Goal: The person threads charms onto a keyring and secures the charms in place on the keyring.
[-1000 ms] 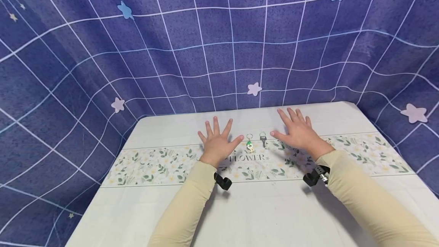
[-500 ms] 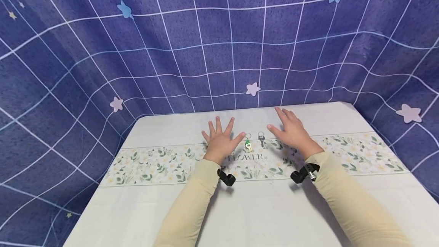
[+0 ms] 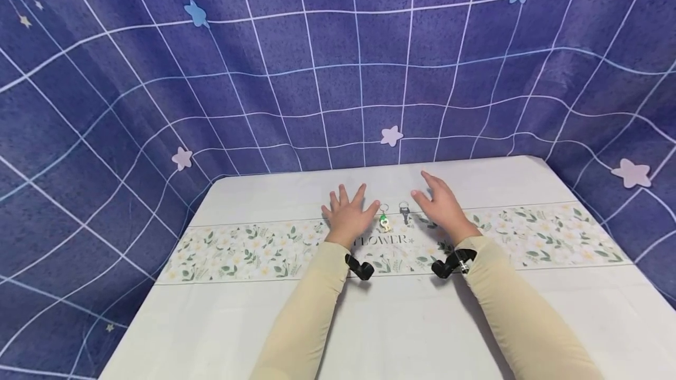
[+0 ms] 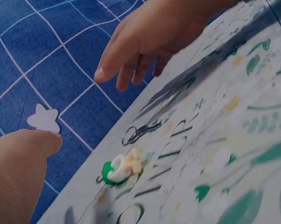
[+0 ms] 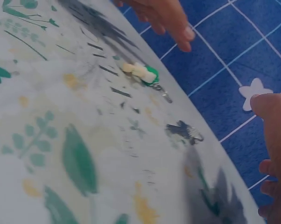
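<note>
A small keychain figure (image 3: 384,224) with a green top, a white body and a metal ring lies on the table. To its right lies a dark key (image 3: 405,214) on a ring. My left hand (image 3: 347,220) hovers left of the figure with fingers spread and the thumb towards it. On the other side, my right hand (image 3: 445,210) hangs over the table right of the key, its fingers extended. Neither hand touches anything. The left wrist view shows the figure (image 4: 119,170) and the key (image 4: 145,132) below both hands. In the right wrist view, the key (image 5: 183,130) is blurred.
A white tablecloth (image 3: 401,321) with a floral band and the printed word "FLOWER" covers the table. Behind it hangs a blue curtain (image 3: 296,92) with a grid and stars. Each wrist wears a black camera mount (image 3: 360,267).
Both hands have moved inward, the left one to the right and the right one to the left. The right hand's fingers have drawn together. The figure and the key have stayed in place.
</note>
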### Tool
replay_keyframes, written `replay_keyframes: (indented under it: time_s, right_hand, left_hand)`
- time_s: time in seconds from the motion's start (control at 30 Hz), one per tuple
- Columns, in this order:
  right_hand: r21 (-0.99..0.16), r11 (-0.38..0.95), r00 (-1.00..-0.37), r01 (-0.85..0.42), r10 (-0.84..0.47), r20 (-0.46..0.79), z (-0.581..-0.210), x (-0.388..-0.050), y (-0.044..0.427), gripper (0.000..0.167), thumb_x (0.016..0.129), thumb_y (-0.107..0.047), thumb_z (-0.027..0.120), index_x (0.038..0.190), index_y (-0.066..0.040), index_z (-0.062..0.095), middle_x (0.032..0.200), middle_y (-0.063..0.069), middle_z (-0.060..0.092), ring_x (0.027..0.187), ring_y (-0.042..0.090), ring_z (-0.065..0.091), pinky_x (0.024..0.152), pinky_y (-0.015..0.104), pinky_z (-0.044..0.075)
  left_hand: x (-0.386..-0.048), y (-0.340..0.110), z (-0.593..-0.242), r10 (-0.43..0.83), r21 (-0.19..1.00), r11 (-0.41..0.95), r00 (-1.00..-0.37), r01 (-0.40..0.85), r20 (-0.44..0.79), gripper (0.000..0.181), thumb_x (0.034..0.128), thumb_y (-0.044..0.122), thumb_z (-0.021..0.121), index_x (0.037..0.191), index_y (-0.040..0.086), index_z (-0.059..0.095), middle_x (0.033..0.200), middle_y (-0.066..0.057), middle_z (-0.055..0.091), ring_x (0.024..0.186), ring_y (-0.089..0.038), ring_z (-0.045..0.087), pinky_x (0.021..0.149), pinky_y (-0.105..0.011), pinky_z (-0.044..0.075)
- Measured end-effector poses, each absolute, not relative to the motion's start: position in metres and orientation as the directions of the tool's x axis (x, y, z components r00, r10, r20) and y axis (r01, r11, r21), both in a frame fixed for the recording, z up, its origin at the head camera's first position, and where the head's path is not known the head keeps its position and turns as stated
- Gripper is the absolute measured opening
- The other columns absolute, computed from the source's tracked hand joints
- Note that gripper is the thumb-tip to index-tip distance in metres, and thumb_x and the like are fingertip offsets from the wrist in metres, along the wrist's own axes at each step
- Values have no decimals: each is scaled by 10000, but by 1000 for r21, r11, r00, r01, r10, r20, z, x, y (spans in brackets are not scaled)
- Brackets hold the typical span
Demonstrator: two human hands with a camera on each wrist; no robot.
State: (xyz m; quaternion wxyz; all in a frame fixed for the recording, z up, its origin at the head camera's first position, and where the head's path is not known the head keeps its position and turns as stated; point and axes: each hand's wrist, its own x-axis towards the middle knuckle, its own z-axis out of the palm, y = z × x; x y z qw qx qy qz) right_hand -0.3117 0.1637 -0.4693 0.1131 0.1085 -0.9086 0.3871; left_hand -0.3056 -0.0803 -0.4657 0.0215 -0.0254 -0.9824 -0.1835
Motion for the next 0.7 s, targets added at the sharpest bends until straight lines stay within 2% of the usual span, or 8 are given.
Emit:
replay_keyframes:
  time_s: [0.2, 0.37, 0.57, 0.7]
  right_hand:
    - [-711, 656, -960, -253, -82, 266, -481, -317, 156, 656, 1036, -335, 558, 1560, -15, 327, 1556, 283, 348, 1436, 439, 330, 1174, 558, 257]
    - [-709, 662, -959, -241, -52, 277, -491, -319, 150, 628, 1016, -321, 588, 1524, -6, 397, 1533, 300, 371, 1433, 451, 331, 1173, 568, 252]
    - [-650, 718, -945, -248, -32, 326, -498, -320, 144, 569, 957, -316, 652, 1411, 11, 545, 1457, 334, 457, 1378, 483, 402, 1132, 682, 222]
    - [-583, 777, -947, -236, -50, 316, -499, -318, 144, 528, 940, -351, 667, 1350, -22, 617, 1443, 313, 485, 1361, 520, 402, 1096, 752, 181]
  left_hand:
    - [-310, -70, -469, 36, 406, 912, -998, 52, 48, 715, 962, 741, 330, 1590, 403, 278, 1676, -207, 60, 1519, -480, 9, 1129, -742, 36]
    - [-309, -65, -474, 5, 468, 883, -999, 29, 53, 683, 970, 690, 410, 1570, 369, 355, 1665, -218, 118, 1515, -484, 57, 1135, -734, 56]
    - [-306, -58, -479, 8, 527, 848, -996, 51, 85, 610, 977, 594, 505, 1494, 270, 510, 1631, -254, 213, 1505, -492, 113, 1161, -694, 56]
    - [-304, -49, -482, 16, 554, 829, -994, 71, 104, 517, 975, 500, 568, 1406, 217, 607, 1618, -273, 231, 1503, -499, 108, 1167, -683, 37]
